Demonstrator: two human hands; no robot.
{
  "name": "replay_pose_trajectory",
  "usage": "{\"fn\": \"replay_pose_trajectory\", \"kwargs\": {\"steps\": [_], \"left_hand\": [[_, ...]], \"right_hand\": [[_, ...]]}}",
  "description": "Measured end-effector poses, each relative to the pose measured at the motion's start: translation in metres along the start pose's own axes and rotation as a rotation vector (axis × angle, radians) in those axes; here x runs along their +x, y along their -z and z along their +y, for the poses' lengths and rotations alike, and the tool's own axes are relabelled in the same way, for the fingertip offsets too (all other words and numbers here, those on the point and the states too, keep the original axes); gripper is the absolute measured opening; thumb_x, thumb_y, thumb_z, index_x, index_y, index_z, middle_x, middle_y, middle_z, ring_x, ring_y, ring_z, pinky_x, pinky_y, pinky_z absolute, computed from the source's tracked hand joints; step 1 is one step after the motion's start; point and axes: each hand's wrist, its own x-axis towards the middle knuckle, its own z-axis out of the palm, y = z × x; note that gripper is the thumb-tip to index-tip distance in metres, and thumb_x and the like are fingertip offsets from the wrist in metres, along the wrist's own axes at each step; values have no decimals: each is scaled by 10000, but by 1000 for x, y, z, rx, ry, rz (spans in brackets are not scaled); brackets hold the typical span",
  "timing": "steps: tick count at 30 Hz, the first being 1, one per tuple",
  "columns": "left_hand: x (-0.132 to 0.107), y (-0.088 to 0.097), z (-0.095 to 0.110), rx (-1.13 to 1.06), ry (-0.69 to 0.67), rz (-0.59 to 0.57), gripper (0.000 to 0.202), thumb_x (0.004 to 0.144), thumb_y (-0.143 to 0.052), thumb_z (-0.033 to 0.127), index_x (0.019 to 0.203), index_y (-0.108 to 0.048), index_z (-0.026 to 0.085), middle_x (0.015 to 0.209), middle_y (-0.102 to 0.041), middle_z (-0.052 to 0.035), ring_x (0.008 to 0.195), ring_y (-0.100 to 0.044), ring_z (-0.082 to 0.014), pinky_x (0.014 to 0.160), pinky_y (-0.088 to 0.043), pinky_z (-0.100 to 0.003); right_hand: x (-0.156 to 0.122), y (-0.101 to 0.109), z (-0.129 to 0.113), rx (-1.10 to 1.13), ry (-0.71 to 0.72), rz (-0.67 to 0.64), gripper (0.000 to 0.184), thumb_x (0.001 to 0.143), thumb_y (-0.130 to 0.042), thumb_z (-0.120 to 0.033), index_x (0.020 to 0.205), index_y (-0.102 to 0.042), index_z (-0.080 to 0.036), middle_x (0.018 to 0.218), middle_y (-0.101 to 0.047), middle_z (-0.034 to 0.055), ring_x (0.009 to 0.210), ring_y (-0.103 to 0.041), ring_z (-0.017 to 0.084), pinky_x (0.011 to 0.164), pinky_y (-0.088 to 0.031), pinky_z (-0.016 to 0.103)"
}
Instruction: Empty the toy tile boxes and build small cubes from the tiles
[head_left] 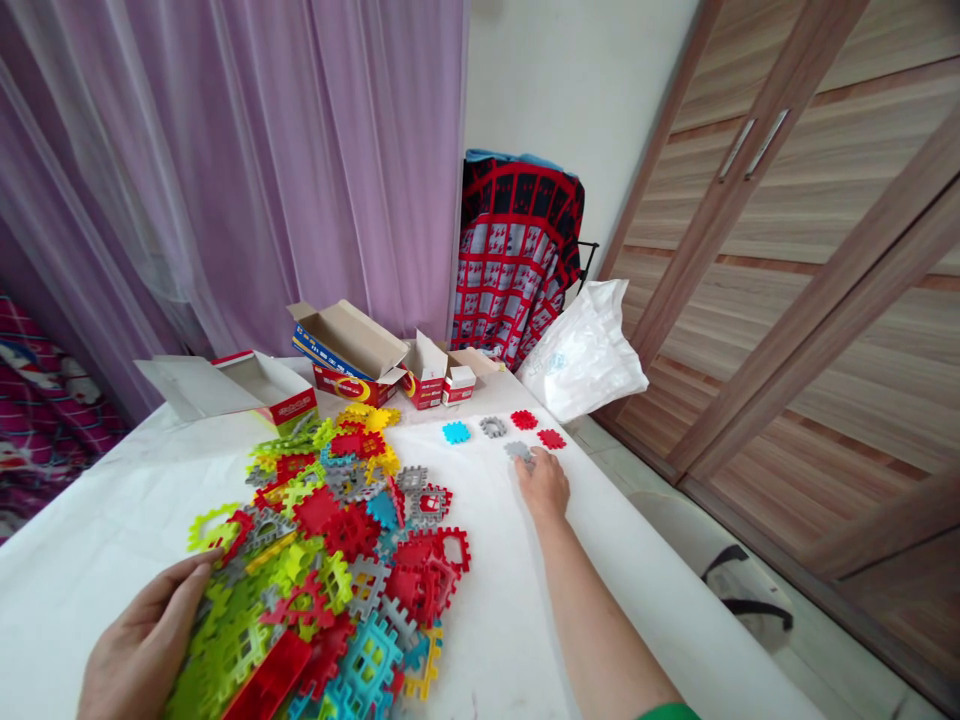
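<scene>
**Inspector A:** What do we record for the hands?

**Inspector B:** We find the left hand low at the near left. It is open, palm turned inward and fingers held together, laid flat against the left edge of the pile of interlocking plastic tiles. It touches the green pieces there and grips nothing. The right hand is stretched forward, palm down, past the pile's right side. Its fingertips rest on the near edge of a grey tile. We cannot tell whether the tile is pinched or only touched, as the back of the hand hides the fingertips.

**Inspector A:** Where does that tile lie?

**Inspector B:** It lies flat on the white surface, well apart from the pile. It is the nearest of five loose tiles. Beyond it we note a blue tile, a second grey tile, a red tile and another red tile just beside the right hand's fingers.

**Inspector A:** Any labels or writing?

**Inspector B:** At the far edge of the surface stand open cartons. The large open box has blue, red and yellow print. The white-lidded box has a red panel, and two small red boxes stand side by side. All carry printing, but it is too small for us to read. A white plastic bag at the far right corner shows a faint blue mark, also illegible.
</scene>
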Motion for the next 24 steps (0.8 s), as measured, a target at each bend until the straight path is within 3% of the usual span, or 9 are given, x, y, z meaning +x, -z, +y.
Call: {"fn": "replay_pose_trajectory", "kwargs": {"steps": [3, 7, 12, 18, 24], "left_hand": [[-6, 6, 17, -84, 133, -82, 481, 616, -537, 591, 925, -721, 271, 1080, -740, -46, 1112, -629, -323, 1039, -419, -471], [-8, 6, 23, -110, 164, -96, 467, 619, -544, 580, 922, -719, 271, 1104, -729, -38, 1152, -603, -320, 1075, -382, -459], [-8, 3, 20, -129, 193, -113, 500, 606, -552, 609, 961, -700, 289, 1139, -711, -16, 1189, -579, -285, 1098, -360, -408], [-14, 6, 29, -105, 223, -115, 507, 617, -536, 588, 967, -703, 262, 1129, -711, -36, 1163, -592, -294, 1095, -363, -428], [-13, 6, 29, -95, 160, -87, 477, 625, -542, 577, 928, -721, 254, 1085, -733, -34, 1120, -618, -327, 1050, -420, -450]], "right_hand": [[-9, -5, -3, 132, 73, 1, 276, 878, -485, -320, 1067, -656, -215, 1067, -665, 45, 907, -619, 168, 826, -444, 272], [-22, -13, -18, 320, 252, -116, 220, 843, -497, -254, 926, -700, -237, 973, -685, 8, 787, -628, 133, 774, -477, 246], [-37, -18, -38, 542, 551, -316, 203, 779, -619, -238, 954, -721, -236, 1003, -680, 18, 877, -639, 134, 847, -496, 250], [-47, -9, -49, 360, 766, -439, 521, 663, -787, -376, 1157, -672, -256, 1180, -620, 52, 1084, -573, 192, 997, -429, 321], [-46, -4, -49, 247, 816, -458, 561, 654, -794, -417, 1189, -654, -321, 1173, -600, 7, 1085, -551, 171, 987, -414, 297]]}}
